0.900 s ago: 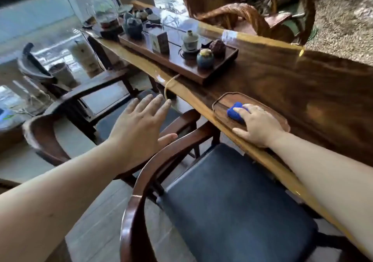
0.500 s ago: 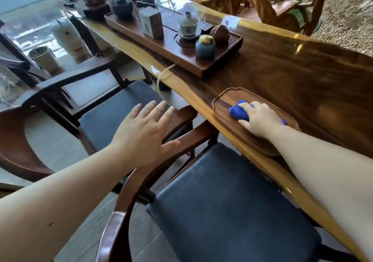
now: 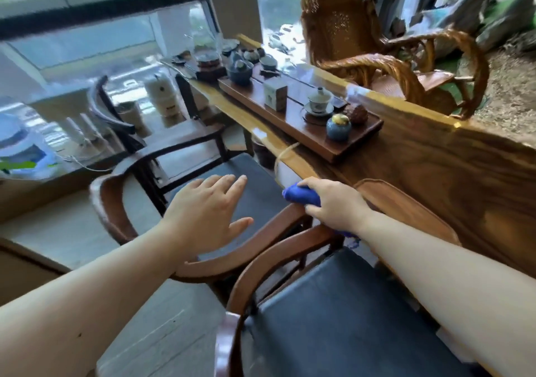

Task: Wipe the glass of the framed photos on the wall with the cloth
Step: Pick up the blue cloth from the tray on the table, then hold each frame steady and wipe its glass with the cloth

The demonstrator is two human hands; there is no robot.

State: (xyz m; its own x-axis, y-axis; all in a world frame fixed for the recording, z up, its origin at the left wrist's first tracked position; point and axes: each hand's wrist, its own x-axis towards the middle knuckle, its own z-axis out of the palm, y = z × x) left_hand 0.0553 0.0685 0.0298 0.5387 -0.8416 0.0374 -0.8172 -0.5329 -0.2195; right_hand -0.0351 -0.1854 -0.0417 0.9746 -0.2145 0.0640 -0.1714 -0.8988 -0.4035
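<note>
I am gripping the blue cloth [image 3: 301, 196] in my right hand [image 3: 333, 202], fingers curled over the top of it, a bunched end sticking out past my knuckles and a scrap of blue showing below my wrist. The hand is hanging in the air just off the near edge of the long wooden surface [image 3: 452, 173], above the curved backrest of the near chair [image 3: 269, 263]. The cloth is touching neither the surface nor the chair, as far as I can tell.

My left hand [image 3: 203, 217] is spreading flat and empty, palm down, fingers together, over the dark seat of the second chair [image 3: 249, 179]. It is grasping nothing.

Just beside my right forearm the shallow oval wooden tray [image 3: 406, 208] is lying bare on the surface. Further along, the long tea tray [image 3: 319, 138] is carrying a lidded cup [image 3: 319, 102], a blue jar with a gold lid [image 3: 338, 127] and a small box [image 3: 275, 95]. Beyond that, windows and a carved armchair [image 3: 362, 51].

Progress, as I am judging it: the cloth is in hand, so the pick-up is done. No framed photos and no wall with frames are appearing anywhere in view. No glass is being wiped. Still to do: finding the frames, reaching them with the cloth, and wiping each pane.
</note>
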